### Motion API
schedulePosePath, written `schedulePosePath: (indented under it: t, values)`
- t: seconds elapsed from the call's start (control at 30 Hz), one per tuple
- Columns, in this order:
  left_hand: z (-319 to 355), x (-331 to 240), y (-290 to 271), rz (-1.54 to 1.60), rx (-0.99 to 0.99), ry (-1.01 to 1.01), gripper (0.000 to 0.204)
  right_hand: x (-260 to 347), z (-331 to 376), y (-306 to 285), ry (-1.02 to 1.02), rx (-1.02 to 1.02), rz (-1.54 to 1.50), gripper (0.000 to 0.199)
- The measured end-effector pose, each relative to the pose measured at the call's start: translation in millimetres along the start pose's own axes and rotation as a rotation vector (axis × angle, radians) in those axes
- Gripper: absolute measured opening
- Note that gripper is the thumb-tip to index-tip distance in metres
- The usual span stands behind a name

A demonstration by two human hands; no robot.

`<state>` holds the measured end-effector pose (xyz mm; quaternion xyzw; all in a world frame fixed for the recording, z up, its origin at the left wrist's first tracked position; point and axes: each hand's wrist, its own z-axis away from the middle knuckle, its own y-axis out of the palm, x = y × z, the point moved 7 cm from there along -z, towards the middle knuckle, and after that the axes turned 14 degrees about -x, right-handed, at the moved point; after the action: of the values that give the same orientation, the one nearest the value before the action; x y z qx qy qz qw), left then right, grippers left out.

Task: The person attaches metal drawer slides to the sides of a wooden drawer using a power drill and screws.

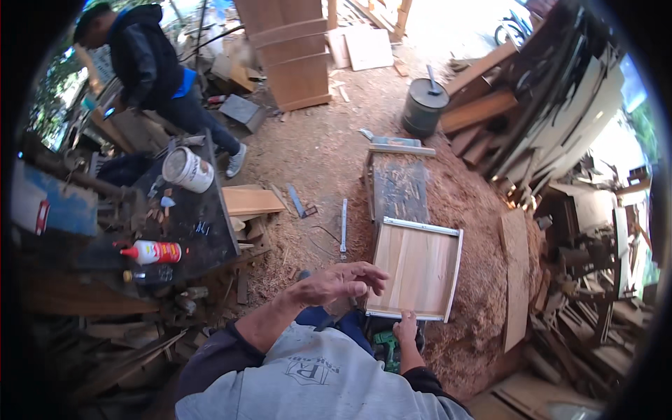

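A shallow wooden drawer (413, 269) with pale metal slides along its far and near sides lies in front of me. My left hand (343, 281) hovers beside its left edge, fingers stretched forward and apart, holding nothing. At the near slide (395, 314) is my right hand (406, 327), its fingers bunched at the rail; whether something small sits between them cannot be made out. Below the drawer, close to my right hand, is a green power drill (386, 343), partly covered. A dark bench top (399, 187) strewn with shavings extends beyond the drawer.
A separate metal slide (344, 227) and a try square (301, 201) lie on the ground leftward. The left worktable (210, 238) carries a white bucket (187, 170) and a red-capped glue bottle (155, 252). A person (154, 70) stands far left. Sawdust (483, 259) heaps right; a metal drum (423, 108) stands behind.
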<state>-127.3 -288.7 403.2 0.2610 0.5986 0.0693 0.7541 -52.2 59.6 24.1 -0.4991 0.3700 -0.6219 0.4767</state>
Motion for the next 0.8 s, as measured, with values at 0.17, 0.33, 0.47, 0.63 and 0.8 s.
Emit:
schedulePosePath:
  t: [0.17,0.33,0.47,0.63,0.8]
  values:
    - [54.8,-183.2,62.6,0.442,0.8,0.36,0.063,56.1,11.2,-20.1,0.117,0.125,0.073,0.058]
    - [97.9,-225.5,29.3,0.608,0.797,0.509,0.064,134.8,-6.3,16.5,-0.088,0.27,-0.003,0.06]
    - [131.4,-248.1,-3.6,0.555,0.84,0.705,0.062,199.9,-37.6,35.1,-0.13,0.313,-0.105,0.06]
    - [161.5,-280.1,-28.2,0.284,0.834,0.688,0.06,276.3,-66.6,46.0,-0.281,0.371,-0.079,0.059]
    - [170.2,-251.3,-63.3,0.147,0.662,0.639,0.058,312.4,-109.1,70.6,-0.449,0.406,-0.009,0.057]
